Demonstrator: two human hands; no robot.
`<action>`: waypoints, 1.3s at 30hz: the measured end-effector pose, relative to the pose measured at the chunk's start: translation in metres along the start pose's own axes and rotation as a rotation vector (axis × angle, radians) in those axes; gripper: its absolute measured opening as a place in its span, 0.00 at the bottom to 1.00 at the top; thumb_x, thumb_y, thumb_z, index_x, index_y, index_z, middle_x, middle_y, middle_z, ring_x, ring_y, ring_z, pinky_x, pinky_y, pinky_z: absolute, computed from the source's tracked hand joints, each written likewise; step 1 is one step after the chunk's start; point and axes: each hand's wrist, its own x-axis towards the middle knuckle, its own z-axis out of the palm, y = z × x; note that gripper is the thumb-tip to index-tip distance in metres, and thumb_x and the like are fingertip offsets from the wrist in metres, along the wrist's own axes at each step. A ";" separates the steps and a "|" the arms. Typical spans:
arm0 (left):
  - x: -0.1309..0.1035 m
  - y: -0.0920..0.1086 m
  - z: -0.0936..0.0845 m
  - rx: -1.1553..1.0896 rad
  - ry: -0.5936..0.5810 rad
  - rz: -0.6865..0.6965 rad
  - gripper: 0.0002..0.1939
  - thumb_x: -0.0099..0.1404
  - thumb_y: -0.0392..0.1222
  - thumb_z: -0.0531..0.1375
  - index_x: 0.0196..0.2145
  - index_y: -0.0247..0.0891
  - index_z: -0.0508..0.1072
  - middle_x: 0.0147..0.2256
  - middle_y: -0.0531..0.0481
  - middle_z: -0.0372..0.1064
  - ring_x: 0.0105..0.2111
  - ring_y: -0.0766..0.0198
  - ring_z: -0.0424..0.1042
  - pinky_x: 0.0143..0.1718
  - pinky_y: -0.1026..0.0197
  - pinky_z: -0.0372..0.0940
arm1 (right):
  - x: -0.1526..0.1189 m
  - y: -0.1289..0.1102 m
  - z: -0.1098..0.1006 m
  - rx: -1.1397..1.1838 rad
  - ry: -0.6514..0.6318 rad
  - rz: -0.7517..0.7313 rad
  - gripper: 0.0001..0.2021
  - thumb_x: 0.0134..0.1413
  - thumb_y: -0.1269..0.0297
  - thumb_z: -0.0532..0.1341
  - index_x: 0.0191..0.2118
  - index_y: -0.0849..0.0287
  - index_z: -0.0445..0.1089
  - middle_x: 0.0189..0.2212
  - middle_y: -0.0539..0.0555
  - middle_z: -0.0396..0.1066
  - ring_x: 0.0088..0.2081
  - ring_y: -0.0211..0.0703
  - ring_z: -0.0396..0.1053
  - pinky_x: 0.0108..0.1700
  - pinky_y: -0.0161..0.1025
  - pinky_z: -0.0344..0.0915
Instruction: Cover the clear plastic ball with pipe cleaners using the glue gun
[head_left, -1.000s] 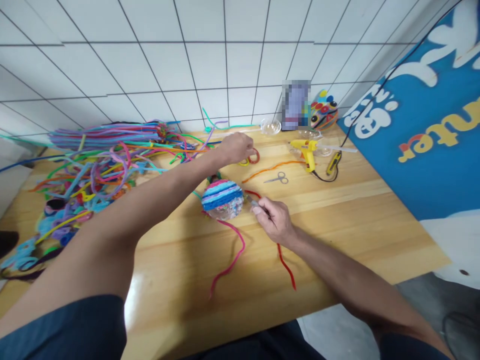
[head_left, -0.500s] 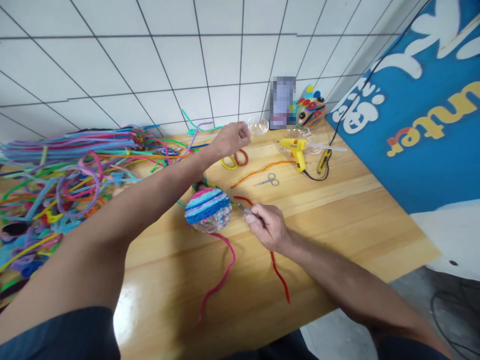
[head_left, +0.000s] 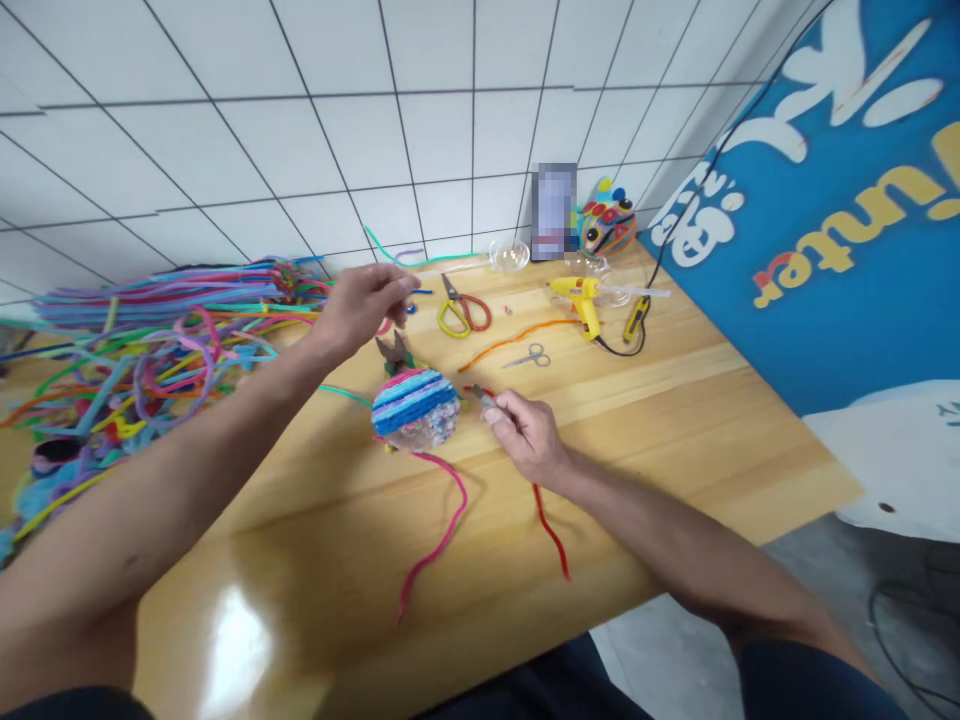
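Note:
My left hand (head_left: 371, 305) hovers over the back of the table with thumb and fingers pinched together; what they hold, if anything, I cannot make out. My right hand (head_left: 529, 435) is closed round slim metal tweezers (head_left: 484, 397), their tips pointing left toward a ball (head_left: 416, 405). Blue, lilac and pink fuzzy pipe cleaner rows wrap its top, and its lower part is clear plastic. Behind it lie pliers (head_left: 394, 352), jaws up. A pink pipe cleaner (head_left: 454, 515) trails in front of the ball, and a red pipe cleaner (head_left: 550, 530) passes beneath my right hand.
Loose pipe cleaners (head_left: 172, 370) heap at the left. Toward the back are red-and-yellow scissors (head_left: 465, 312), small silver scissors (head_left: 531, 356), an orange pipe cleaner (head_left: 510, 340), a yellow glue gun (head_left: 581, 300) with its cord, clear plastic shells (head_left: 510, 256) and a decorated ball (head_left: 606, 218).
My left hand has drawn back to the left from near the clear shell, uncovering the scissors and pliers. My right hand stays beside the ball with the tweezers. The view has shifted slightly.

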 end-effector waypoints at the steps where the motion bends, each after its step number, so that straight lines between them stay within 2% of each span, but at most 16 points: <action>1: -0.014 -0.002 -0.009 -0.036 0.024 -0.025 0.11 0.68 0.46 0.69 0.31 0.37 0.79 0.22 0.52 0.73 0.18 0.68 0.69 0.21 0.67 0.64 | 0.000 0.001 0.000 0.017 0.006 0.025 0.15 0.72 0.53 0.56 0.32 0.52 0.63 0.21 0.42 0.55 0.23 0.35 0.56 0.30 0.37 0.54; 5: -0.066 -0.009 -0.031 -0.210 0.092 -0.100 0.17 0.66 0.54 0.72 0.33 0.37 0.79 0.18 0.56 0.66 0.15 0.69 0.63 0.17 0.67 0.62 | 0.000 0.004 0.001 0.062 0.033 0.087 0.16 0.72 0.51 0.57 0.34 0.53 0.67 0.21 0.42 0.56 0.24 0.36 0.56 0.31 0.37 0.55; 7: -0.086 -0.012 -0.036 -0.372 0.076 -0.111 0.19 0.63 0.56 0.75 0.34 0.35 0.81 0.22 0.54 0.70 0.19 0.70 0.67 0.22 0.67 0.67 | -0.001 0.006 0.002 0.059 0.035 0.103 0.16 0.71 0.50 0.57 0.34 0.53 0.68 0.20 0.42 0.57 0.24 0.37 0.56 0.31 0.37 0.55; 9: -0.102 -0.014 -0.038 -0.528 0.062 -0.106 0.20 0.53 0.51 0.82 0.36 0.36 0.82 0.27 0.53 0.75 0.26 0.69 0.74 0.30 0.67 0.74 | -0.002 0.008 0.003 0.043 0.033 0.110 0.16 0.71 0.49 0.58 0.34 0.53 0.69 0.20 0.43 0.57 0.23 0.37 0.56 0.30 0.38 0.54; 13: -0.119 -0.018 -0.038 -0.673 0.030 -0.137 0.25 0.44 0.45 0.86 0.39 0.37 0.85 0.30 0.54 0.77 0.29 0.70 0.75 0.34 0.67 0.74 | -0.003 0.009 0.005 0.003 0.039 0.119 0.17 0.70 0.49 0.58 0.34 0.53 0.70 0.19 0.42 0.57 0.23 0.37 0.56 0.30 0.38 0.55; 18: -0.125 -0.024 -0.037 -0.686 0.034 -0.087 0.24 0.47 0.47 0.85 0.38 0.36 0.84 0.29 0.54 0.76 0.29 0.69 0.75 0.36 0.65 0.73 | -0.003 0.009 0.006 -0.004 0.025 0.119 0.18 0.70 0.46 0.59 0.33 0.53 0.70 0.18 0.42 0.58 0.21 0.36 0.55 0.29 0.38 0.56; 22: -0.129 -0.027 -0.040 -0.573 0.040 -0.052 0.25 0.55 0.59 0.81 0.31 0.36 0.79 0.26 0.54 0.72 0.26 0.68 0.72 0.34 0.63 0.71 | -0.002 0.009 0.006 -0.009 0.035 0.136 0.20 0.70 0.43 0.59 0.33 0.53 0.70 0.18 0.42 0.59 0.20 0.36 0.55 0.28 0.38 0.56; 25: -0.139 -0.029 -0.041 -0.325 0.050 0.056 0.28 0.68 0.68 0.70 0.32 0.37 0.80 0.30 0.49 0.75 0.30 0.64 0.74 0.38 0.60 0.72 | -0.002 0.009 0.005 0.008 0.046 0.139 0.21 0.70 0.42 0.59 0.33 0.53 0.70 0.18 0.42 0.60 0.20 0.36 0.55 0.28 0.38 0.57; 27: -0.146 -0.030 -0.039 -0.116 -0.001 0.232 0.24 0.68 0.64 0.71 0.47 0.41 0.82 0.48 0.43 0.80 0.50 0.55 0.79 0.55 0.53 0.74 | -0.001 0.007 0.005 0.034 0.042 0.144 0.21 0.71 0.42 0.59 0.34 0.53 0.71 0.18 0.42 0.61 0.21 0.36 0.57 0.28 0.38 0.57; 29: -0.151 -0.035 -0.031 0.061 -0.120 0.427 0.42 0.59 0.63 0.78 0.66 0.47 0.74 0.69 0.38 0.68 0.70 0.42 0.67 0.70 0.42 0.67 | 0.000 0.004 0.005 0.064 0.027 0.141 0.22 0.72 0.41 0.59 0.34 0.53 0.71 0.19 0.44 0.65 0.22 0.37 0.61 0.30 0.38 0.60; 30: -0.152 -0.038 -0.026 0.132 -0.165 0.497 0.50 0.57 0.62 0.80 0.71 0.49 0.68 0.74 0.36 0.60 0.75 0.39 0.60 0.74 0.37 0.62 | 0.001 0.002 0.004 0.075 0.018 0.137 0.22 0.72 0.40 0.58 0.35 0.53 0.72 0.21 0.45 0.67 0.24 0.38 0.63 0.31 0.38 0.62; 31: -0.151 -0.041 -0.020 0.186 -0.203 0.545 0.54 0.57 0.61 0.80 0.75 0.50 0.63 0.76 0.34 0.55 0.78 0.37 0.55 0.76 0.34 0.59 | 0.002 -0.001 0.004 0.084 0.007 0.135 0.23 0.72 0.40 0.58 0.35 0.53 0.72 0.23 0.46 0.70 0.25 0.38 0.65 0.32 0.38 0.63; 33: -0.148 -0.049 -0.008 0.239 -0.271 0.601 0.55 0.61 0.56 0.78 0.77 0.51 0.56 0.77 0.31 0.49 0.79 0.36 0.52 0.76 0.33 0.59 | 0.003 -0.006 0.004 0.106 -0.013 0.148 0.23 0.72 0.38 0.58 0.37 0.53 0.73 0.25 0.47 0.71 0.27 0.39 0.66 0.34 0.39 0.64; 34: -0.146 -0.052 -0.003 0.253 -0.282 0.615 0.54 0.63 0.52 0.77 0.78 0.50 0.55 0.76 0.31 0.51 0.79 0.37 0.53 0.75 0.34 0.61 | 0.002 -0.008 0.005 0.119 -0.027 0.165 0.24 0.72 0.37 0.58 0.38 0.53 0.73 0.25 0.47 0.70 0.27 0.39 0.65 0.33 0.38 0.63; 36: -0.143 -0.057 0.006 0.270 -0.254 0.620 0.52 0.64 0.48 0.76 0.77 0.49 0.55 0.73 0.31 0.57 0.76 0.38 0.59 0.74 0.34 0.63 | 0.000 -0.011 0.005 0.143 -0.067 0.207 0.24 0.71 0.36 0.58 0.39 0.53 0.73 0.22 0.44 0.65 0.25 0.38 0.61 0.30 0.38 0.60; 39: -0.144 -0.058 0.015 0.301 -0.149 0.590 0.51 0.62 0.50 0.78 0.74 0.47 0.59 0.69 0.31 0.61 0.73 0.37 0.63 0.72 0.33 0.64 | -0.004 -0.015 0.008 0.145 -0.164 0.253 0.24 0.71 0.36 0.58 0.38 0.53 0.72 0.21 0.43 0.61 0.23 0.37 0.57 0.28 0.38 0.55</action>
